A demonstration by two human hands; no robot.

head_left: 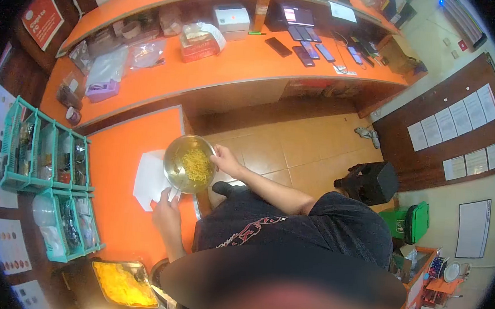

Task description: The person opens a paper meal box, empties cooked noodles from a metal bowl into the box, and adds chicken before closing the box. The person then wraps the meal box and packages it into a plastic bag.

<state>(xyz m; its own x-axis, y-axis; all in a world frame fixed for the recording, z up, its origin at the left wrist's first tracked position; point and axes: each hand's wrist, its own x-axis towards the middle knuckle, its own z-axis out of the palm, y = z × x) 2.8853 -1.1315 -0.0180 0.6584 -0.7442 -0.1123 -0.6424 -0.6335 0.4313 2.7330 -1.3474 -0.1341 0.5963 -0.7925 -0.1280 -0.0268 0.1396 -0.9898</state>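
Note:
A round metal bowl [173, 154] is held tilted above the edge of the orange table [119, 226], with a yellow, crumbly or noodle-like food [196, 167] lying in it. My right hand [226, 161] grips the bowl's right rim. At the lower rim, my left hand [168, 211] is closed around what looks like a short handle or utensil joined to the bowl. Beneath and left of the bowl, a white sheet [147, 182] lies on the table, partly hidden by it.
Teal baskets [44, 187] with packets stand at the left. A tray of yellow food [125, 284] is at the lower left. Phones [303, 56] and boxes [231, 21] lie on the orange counter ahead. A black stool [373, 182] and green bin [418, 222] stand right.

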